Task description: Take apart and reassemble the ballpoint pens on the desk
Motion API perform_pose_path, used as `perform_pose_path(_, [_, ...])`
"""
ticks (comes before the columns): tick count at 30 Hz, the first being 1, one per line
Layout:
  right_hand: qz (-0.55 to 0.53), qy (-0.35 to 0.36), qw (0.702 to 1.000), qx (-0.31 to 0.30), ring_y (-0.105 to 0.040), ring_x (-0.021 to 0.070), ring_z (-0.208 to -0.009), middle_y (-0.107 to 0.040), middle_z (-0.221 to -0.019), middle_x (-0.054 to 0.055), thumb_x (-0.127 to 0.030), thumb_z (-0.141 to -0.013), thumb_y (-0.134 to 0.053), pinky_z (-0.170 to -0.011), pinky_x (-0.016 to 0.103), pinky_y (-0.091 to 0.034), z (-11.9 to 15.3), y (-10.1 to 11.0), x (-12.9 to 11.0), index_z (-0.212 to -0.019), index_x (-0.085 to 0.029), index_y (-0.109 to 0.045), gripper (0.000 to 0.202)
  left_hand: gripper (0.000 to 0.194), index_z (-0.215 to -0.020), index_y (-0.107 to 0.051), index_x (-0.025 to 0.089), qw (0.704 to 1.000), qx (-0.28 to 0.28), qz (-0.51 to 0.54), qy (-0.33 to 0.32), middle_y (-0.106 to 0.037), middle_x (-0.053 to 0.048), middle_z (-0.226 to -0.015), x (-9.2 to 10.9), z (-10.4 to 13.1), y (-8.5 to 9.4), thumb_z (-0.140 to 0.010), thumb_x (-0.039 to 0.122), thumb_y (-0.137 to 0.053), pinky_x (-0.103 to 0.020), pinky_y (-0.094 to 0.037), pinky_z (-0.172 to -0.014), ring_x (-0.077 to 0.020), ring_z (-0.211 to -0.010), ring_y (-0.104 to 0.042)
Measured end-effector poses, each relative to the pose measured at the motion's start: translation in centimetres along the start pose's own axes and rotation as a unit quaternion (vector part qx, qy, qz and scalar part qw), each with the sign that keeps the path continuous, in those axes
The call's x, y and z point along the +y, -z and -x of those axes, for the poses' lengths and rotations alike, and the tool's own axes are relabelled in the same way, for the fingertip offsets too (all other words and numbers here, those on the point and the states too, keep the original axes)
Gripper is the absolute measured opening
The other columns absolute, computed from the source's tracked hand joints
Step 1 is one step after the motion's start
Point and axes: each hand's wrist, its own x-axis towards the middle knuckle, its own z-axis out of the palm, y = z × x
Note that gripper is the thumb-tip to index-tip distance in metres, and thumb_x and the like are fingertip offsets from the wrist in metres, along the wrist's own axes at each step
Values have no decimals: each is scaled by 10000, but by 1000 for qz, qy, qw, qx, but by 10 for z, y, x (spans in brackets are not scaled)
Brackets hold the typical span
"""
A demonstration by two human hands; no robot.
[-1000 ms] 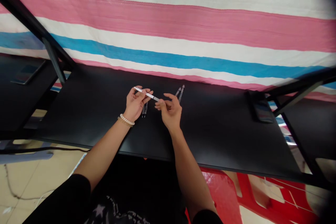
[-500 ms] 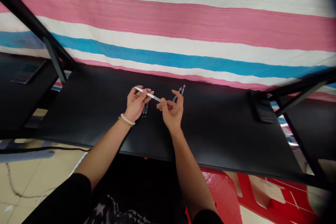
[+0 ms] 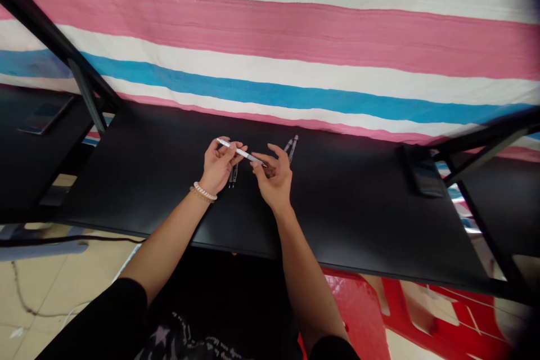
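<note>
A white pen with a dark grip section is held slanting over the black table, its right end lower. My left hand, with beaded bracelets on the wrist, is closed around the pen's left half. At the other end my right hand pinches the pen by its grip between thumb and index finger, while the other fingers stand curled apart. Clear-and-black pens lie on the table just beside my left hand, partly covered by it. Behind my right fingers lie more such pens, half hidden.
The black table stretches to both sides. A dark phone lies at its right end against the black frame. Striped sheeting hangs behind. A red plastic stool stands below the front edge, and another dark flat device lies on the left table.
My right thumb and fingers have shifted on the pen's grip end, uncovering more of its tip. My left hand and the pen stay almost in place.
</note>
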Motion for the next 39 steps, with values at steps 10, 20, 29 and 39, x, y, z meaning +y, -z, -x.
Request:
perform_pose_path(10, [-16,-48,999,-12,-712,150,-576,-757,-808,32,-401,-870,-686,-488,245,-547,-2,-1,5,-960,-206,-632,222,336,-976,-561,205,1000,-20,-12,22,-762,-41,-947,3,1,0,-795,230,-843,-400,-578,-954,-199,-944,-754])
perform_pose_path(20, [50,19,995,-90,-767,203,-805,-788,-918,61,-387,-862,-719,-721,347,-624,4,-11,4,-1093,-218,-599,310,615,-584,-387,208,981,-19,133,142,-382,43,-520,25,6,-9,-955,697,-431,-269,-528,-586,-94,-468,-474])
perform_pose_path(29, [41,30,997,-53,-735,176,-791,-774,-945,52,-413,-919,-652,-694,330,-600,4,-11,-3,-1093,-235,-610,252,608,-529,-218,218,971,32,173,164,-195,49,-457,38,9,-2,-1004,591,-284,-235,-251,-372,-86,-359,-259])
perform_pose_path(39, [54,8,997,-45,-678,155,-702,-723,-845,27,-407,-905,-654,-615,295,-531,3,-10,-1,-1067,-227,-616,245,602,-527,-191,218,976,34,172,130,-161,48,-462,38,8,0,-996,590,-254,-237,-249,-381,-87,-376,-230])
